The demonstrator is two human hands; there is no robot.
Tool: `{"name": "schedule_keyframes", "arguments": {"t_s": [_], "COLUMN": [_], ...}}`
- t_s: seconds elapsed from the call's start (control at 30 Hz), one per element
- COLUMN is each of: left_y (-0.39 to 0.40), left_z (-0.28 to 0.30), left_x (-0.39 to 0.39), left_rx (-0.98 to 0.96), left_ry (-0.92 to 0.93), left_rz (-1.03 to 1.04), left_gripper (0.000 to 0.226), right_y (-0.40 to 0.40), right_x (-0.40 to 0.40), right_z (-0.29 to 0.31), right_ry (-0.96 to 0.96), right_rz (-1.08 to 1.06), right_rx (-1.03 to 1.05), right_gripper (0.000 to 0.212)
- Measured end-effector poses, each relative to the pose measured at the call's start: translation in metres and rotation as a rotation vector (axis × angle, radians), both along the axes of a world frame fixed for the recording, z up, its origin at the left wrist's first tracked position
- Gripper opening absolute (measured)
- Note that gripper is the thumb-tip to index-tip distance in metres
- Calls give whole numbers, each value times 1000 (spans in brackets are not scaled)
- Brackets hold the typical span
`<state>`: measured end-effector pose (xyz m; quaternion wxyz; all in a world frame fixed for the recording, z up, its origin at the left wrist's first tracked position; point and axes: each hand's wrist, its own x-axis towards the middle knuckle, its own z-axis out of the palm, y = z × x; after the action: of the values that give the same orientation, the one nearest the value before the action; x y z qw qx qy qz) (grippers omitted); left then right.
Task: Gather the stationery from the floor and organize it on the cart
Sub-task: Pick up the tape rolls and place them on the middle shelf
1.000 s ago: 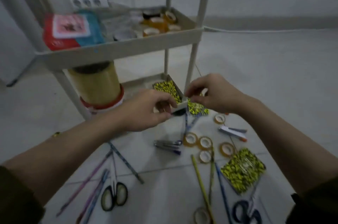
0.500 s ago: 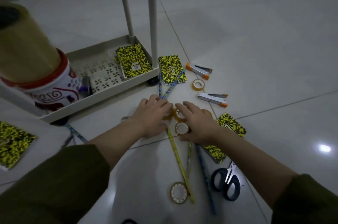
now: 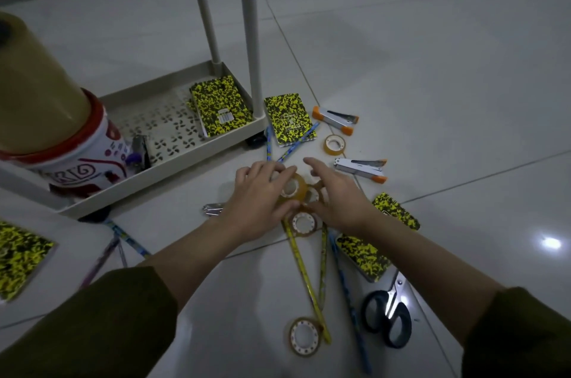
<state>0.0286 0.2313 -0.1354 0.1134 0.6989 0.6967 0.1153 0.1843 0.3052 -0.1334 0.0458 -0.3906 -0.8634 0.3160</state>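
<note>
At the far left we see a yellow-and-black speckled notebook (image 3: 21,257), cut off by the frame edge, then the cream plastic cart's bottom tray (image 3: 173,161) carrying a big amber roll on a red-and-white tub (image 3: 55,118), whose top is cropped, plus another speckled notebook in the tray (image 3: 221,109) and a small dark object we cannot identify. Our left hand (image 3: 259,195) curls its fingers around a translucent amber tape roll (image 3: 293,189), lifting it slightly; a metal stapler (image 3: 213,210) is half hidden behind that wrist. Our right hand (image 3: 336,198) reaches in with fingers loosely spread, touching a second tape roll (image 3: 312,195) mostly covered by both hands; whether it grips we cannot tell. Below them lie a third roll (image 3: 304,223) and long yellow pencils (image 3: 304,279). Further right sit two orange-tipped staplers (image 3: 335,119), black-handled scissors (image 3: 387,316) and a partly hidden notebook (image 3: 364,257)
</note>
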Motion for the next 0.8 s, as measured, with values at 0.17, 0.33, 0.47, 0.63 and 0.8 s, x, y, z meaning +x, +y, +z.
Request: {"name": "schedule_keyframes", "arguments": {"t_s": [0.17,0.33,0.47,0.63,0.8], "left_y": [14,23,31,30,8], "left_z": [6,-1,-4,2,6], "left_x": [19,32,36,26,-4], "left_rx": [-78,-177,-232,-174,-82], "left_ry": [-51,-18,-23,-165,-301], "left_rz": [-79,-78,-63,45,139], "left_gripper": [60,58,60,62,79], "right_y": [4,6,8,7,9], "right_x": [22,45,44,44,43], "right_z": [4,-7,-11,-11,-5], "right_ry": [121,-79,-106,-158,-268], "right_rz": [-162,-132,-45,1,77], "right_rx": [25,153,125,140,75], "right_gripper": [66,57,49,45,53]}}
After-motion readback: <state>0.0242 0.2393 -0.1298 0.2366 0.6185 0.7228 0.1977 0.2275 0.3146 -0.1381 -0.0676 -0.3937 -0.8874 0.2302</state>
